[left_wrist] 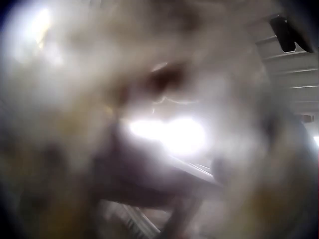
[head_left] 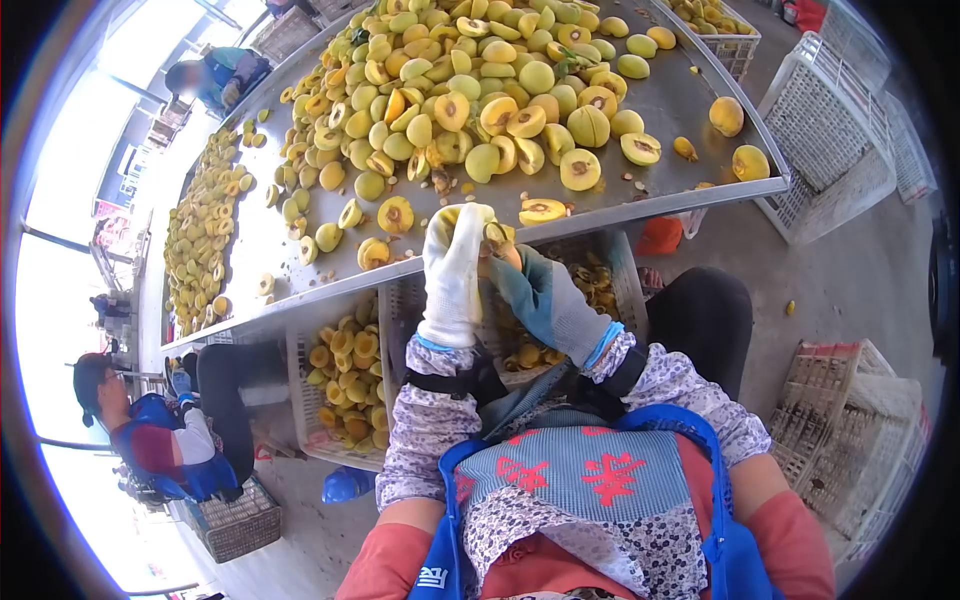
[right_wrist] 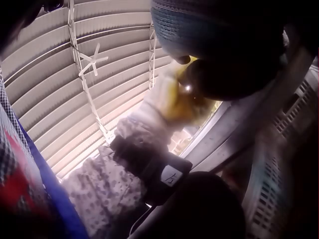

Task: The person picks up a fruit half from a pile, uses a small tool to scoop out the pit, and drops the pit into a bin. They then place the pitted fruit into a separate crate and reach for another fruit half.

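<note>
Left hand (head_left: 453, 272) pinches a partly hidden fruit (head_left: 498, 234); whether the right hand (head_left: 555, 303) grips it, I cannot tell.

Head view downward, right wrist close, upward

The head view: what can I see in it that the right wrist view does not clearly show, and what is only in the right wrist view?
Only the head view clearly shows the heap of yellow-green fruit halves and, at the left, the seated person in a blue apron.

Only the right wrist view shows the ribbed metal roof, the white ceiling fan and the small white label with a black mark.

Both share the left hand in a white glove, the right hand in a blue-grey glove and the grey metal table edge.
</note>
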`<state>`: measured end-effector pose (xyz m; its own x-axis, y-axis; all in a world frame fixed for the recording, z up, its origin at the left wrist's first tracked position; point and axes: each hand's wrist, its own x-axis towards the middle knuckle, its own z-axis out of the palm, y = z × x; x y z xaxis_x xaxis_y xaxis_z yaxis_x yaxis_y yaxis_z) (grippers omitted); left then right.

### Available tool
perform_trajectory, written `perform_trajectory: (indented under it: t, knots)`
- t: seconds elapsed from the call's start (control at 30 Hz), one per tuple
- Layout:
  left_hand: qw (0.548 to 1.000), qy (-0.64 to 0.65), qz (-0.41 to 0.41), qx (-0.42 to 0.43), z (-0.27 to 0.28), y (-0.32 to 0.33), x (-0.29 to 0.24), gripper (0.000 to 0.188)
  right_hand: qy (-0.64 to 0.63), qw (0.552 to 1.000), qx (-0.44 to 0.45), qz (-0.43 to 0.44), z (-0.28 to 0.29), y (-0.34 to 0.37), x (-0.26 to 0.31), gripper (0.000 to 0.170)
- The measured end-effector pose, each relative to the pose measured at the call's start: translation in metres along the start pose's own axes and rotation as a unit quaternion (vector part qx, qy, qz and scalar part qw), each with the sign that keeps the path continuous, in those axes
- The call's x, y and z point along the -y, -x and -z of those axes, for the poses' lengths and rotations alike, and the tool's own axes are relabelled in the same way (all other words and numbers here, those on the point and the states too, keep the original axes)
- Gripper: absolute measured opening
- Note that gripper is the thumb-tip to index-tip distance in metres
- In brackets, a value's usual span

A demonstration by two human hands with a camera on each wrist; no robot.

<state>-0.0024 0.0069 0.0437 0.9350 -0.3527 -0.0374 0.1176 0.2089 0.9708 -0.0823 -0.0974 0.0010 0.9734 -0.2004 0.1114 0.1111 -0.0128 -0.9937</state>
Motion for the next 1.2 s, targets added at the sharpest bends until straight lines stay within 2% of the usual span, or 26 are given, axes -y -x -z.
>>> perform_trajectory:
  t: [0.03,0.07,0.1,0.17,0.2,0.3,0.33,0.37,0.43,0.5,0.57,0.63,0.67,0.73,0.77,0.8,0.83,0.87,0.9,0.97,1.1,1.17,1.2]
  knots:
    - [0.999,0.048,-0.002,0.008,-0.007,0.006,0.005,0.022,0.003,1.0,-0.027,0.015,-0.004,0.0,-0.01,0.04]
    - [0.999,0.016,-0.036,0.019,-0.01,0.01,0.013,0.028,0.006,0.998,-0.053,0.03,-0.005,0.0,-0.015,0.041]
    - [0.999,0.019,-0.036,0.02,-0.014,0.011,0.013,0.028,0.009,0.998,-0.054,0.03,-0.002,0.002,-0.013,0.041]
    - [0.993,-0.061,-0.097,-0.027,-0.021,0.013,0.011,0.029,0.072,0.997,-0.038,-0.003,0.003,0.003,-0.008,0.045]
    - [0.963,-0.209,-0.172,-0.02,-0.014,0.009,0.01,0.032,0.072,0.997,-0.039,-0.003,0.005,0.004,-0.009,0.045]
    - [0.952,-0.234,-0.195,0.008,-0.014,0.014,0.012,0.034,0.131,0.991,-0.008,-0.034,0.007,0.007,-0.01,0.05]
    - [0.996,0.039,-0.082,0.002,-0.015,0.011,0.019,0.035,0.123,0.991,-0.01,-0.047,0.007,0.007,-0.008,0.052]
    - [0.996,0.039,-0.082,0.002,-0.016,0.011,0.019,0.035,0.114,0.992,-0.011,-0.06,0.006,0.008,-0.007,0.055]
    - [0.993,0.108,-0.003,-0.037,-0.019,0.014,0.017,0.037,0.099,0.993,0.002,-0.059,0.004,0.01,-0.014,0.06]
    - [0.995,0.087,-0.016,-0.038,-0.018,0.014,0.02,0.035,0.084,0.995,0.015,-0.057,0.0,0.012,-0.022,0.064]
    - [0.997,0.066,-0.028,-0.038,-0.018,0.014,0.018,0.034,-0.035,0.995,0.032,-0.093,-0.008,0.014,-0.026,0.069]
    - [0.993,0.087,0.045,-0.07,-0.022,0.014,0.01,0.036,-0.022,0.992,0.055,-0.112,-0.003,0.015,-0.019,0.071]
    - [0.993,0.086,0.045,-0.07,-0.02,0.012,0.009,0.036,-0.008,0.988,0.078,-0.131,-0.001,0.016,-0.017,0.073]
    - [0.999,-0.002,0.05,-0.021,-0.015,0.008,0.008,0.039,0.008,0.99,0.08,-0.117,0.001,0.016,-0.021,0.073]
    - [0.998,-0.002,0.05,-0.022,-0.011,0.004,0.007,0.039,0.024,0.991,0.084,-0.102,0.002,0.017,-0.022,0.073]
    - [0.996,-0.029,0.078,0.017,-0.007,0.0,0.005,0.04,0.024,0.991,0.085,-0.102,0.008,0.016,-0.009,0.073]
    - [0.991,-0.057,0.105,0.055,-0.001,-0.002,0.003,0.041,-0.063,0.957,0.146,-0.243,0.017,0.015,0.016,0.07]
    - [0.988,-0.021,0.111,0.103,0.005,-0.005,0.007,0.041,-0.147,0.893,0.201,-0.376,0.022,0.015,0.031,0.067]
    - [0.988,-0.022,0.111,0.102,0.006,-0.004,0.008,0.041,-0.147,0.892,0.201,-0.376,0.024,0.016,0.033,0.067]
    - [0.989,-0.001,0.113,0.099,0.004,-0.004,0.01,0.043,-0.225,0.853,0.234,-0.409,0.026,0.017,0.035,0.059]
    - [0.99,-0.028,0.097,0.102,0.002,-0.002,0.013,0.042,-0.264,0.83,0.262,-0.415,0.028,0.017,0.028,0.057]
    - [0.983,0.112,0.06,0.135,-0.001,-0.001,0.016,0.038,-0.455,0.742,0.319,-0.375,0.025,0.018,0.014,0.054]
    - [0.977,0.167,0.085,0.101,-0.003,-0.001,0.021,0.033,-0.454,0.742,0.319,-0.376,0.025,0.017,0.013,0.054]
